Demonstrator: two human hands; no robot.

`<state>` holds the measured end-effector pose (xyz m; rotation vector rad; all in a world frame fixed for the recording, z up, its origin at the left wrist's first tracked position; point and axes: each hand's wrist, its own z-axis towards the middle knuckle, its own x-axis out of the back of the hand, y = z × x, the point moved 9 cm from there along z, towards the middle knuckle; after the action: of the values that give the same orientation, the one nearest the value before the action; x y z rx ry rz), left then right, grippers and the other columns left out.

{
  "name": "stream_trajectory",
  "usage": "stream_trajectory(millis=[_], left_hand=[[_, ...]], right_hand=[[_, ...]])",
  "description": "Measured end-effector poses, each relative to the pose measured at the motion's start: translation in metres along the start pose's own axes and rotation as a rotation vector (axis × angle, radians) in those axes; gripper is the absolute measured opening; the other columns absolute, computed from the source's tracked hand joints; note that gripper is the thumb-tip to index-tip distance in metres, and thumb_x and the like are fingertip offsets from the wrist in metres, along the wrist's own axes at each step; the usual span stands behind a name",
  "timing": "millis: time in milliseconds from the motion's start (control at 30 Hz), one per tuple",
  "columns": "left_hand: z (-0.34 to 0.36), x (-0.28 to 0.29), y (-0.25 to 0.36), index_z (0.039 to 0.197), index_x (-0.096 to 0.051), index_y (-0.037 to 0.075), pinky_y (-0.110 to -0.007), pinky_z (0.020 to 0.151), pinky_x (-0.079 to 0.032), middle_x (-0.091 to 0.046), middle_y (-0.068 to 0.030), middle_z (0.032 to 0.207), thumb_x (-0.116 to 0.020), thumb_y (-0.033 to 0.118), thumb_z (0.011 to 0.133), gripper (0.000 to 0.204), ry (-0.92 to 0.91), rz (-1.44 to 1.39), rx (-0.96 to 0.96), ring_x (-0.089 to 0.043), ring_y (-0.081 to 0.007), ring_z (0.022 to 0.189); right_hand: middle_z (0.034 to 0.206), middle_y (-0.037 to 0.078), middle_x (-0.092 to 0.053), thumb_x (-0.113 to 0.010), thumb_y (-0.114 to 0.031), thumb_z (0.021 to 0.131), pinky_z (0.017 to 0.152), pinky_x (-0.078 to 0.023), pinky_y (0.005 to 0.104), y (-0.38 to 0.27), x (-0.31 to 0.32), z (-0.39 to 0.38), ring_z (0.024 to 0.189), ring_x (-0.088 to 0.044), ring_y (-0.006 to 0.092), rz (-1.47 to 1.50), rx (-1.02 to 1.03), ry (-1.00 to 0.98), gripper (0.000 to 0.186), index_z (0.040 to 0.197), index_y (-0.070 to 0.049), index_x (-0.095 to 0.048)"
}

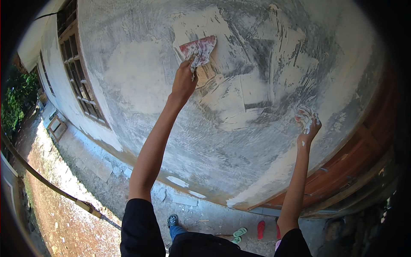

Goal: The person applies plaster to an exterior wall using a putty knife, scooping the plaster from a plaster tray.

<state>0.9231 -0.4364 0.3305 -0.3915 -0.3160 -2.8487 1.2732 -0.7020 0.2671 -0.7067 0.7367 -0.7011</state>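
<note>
My left hand is closed around a red putty scraper caked with white putty. The scraper's wide edge lies against the grey wall, on a patch of wet cream putty. Lower down and to the right, my right hand is closed near the wall, its fingers coated in white putty. A putty-smeared lump with a reddish part shows at those fingers; its kind cannot be made out. Broad streaks of putty spread over the wall between my hands.
A wooden-framed window is set in the wall at left. Brown wooden boards border the wall at lower right. Below are a concrete ledge, green sandals and a red slipper. A long pole crosses the lower left.
</note>
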Motion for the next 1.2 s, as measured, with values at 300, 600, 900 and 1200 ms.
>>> stream_trajectory(millis=[300, 600, 900, 1200], left_hand=[[-0.129, -0.051, 0.039, 0.125, -0.041, -0.004, -0.041, 0.084, -0.043, -0.052, -0.0221, 0.111, -0.055, -0.01, 0.066, 0.061, -0.178, -0.092, 0.081, -0.05, -0.0364, 0.094], [0.021, 0.076, -0.032, 0.119, -0.046, -0.004, -0.041, 0.086, -0.043, -0.05, -0.0241, 0.115, -0.052, -0.01, 0.071, 0.049, 0.099, 0.218, -0.068, -0.05, -0.0399, 0.101], [-0.03, 0.019, -0.079, 0.121, -0.041, -0.009, -0.04, 0.097, -0.036, -0.041, -0.0239, 0.127, -0.058, -0.007, 0.064, 0.059, -0.072, 0.304, -0.065, -0.046, -0.0367, 0.108], [-0.088, 0.0, -0.086, 0.119, -0.043, -0.011, -0.037, 0.097, -0.036, -0.044, -0.0231, 0.125, -0.055, 0.003, 0.07, 0.053, -0.293, 0.511, -0.274, -0.05, -0.0296, 0.104]], right_hand=[[0.087, 0.015, -0.064, -0.038, -0.021, 0.09, 0.064, -0.054, 0.0354, 0.002, -0.016, 0.005, 0.074, -0.063, 0.0228, -0.017, 0.045, -0.036, 0.035, 0.098, 0.006, -0.059], [0.091, 0.016, -0.063, -0.038, -0.021, 0.089, 0.06, -0.056, 0.0356, -0.016, -0.033, -0.006, 0.076, -0.063, 0.0234, -0.015, 0.117, -0.011, 0.035, 0.098, 0.006, -0.059], [0.094, 0.018, -0.062, -0.039, -0.02, 0.089, 0.06, -0.055, 0.0338, 0.009, -0.065, -0.025, 0.077, -0.062, 0.0235, 0.017, 0.093, -0.055, 0.035, 0.105, 0.008, -0.053], [0.082, 0.018, -0.062, -0.041, -0.017, 0.09, 0.057, -0.055, 0.0336, 0.018, -0.128, -0.046, 0.064, -0.062, 0.0229, 0.087, 0.067, -0.131, 0.031, 0.1, 0.01, -0.053]])
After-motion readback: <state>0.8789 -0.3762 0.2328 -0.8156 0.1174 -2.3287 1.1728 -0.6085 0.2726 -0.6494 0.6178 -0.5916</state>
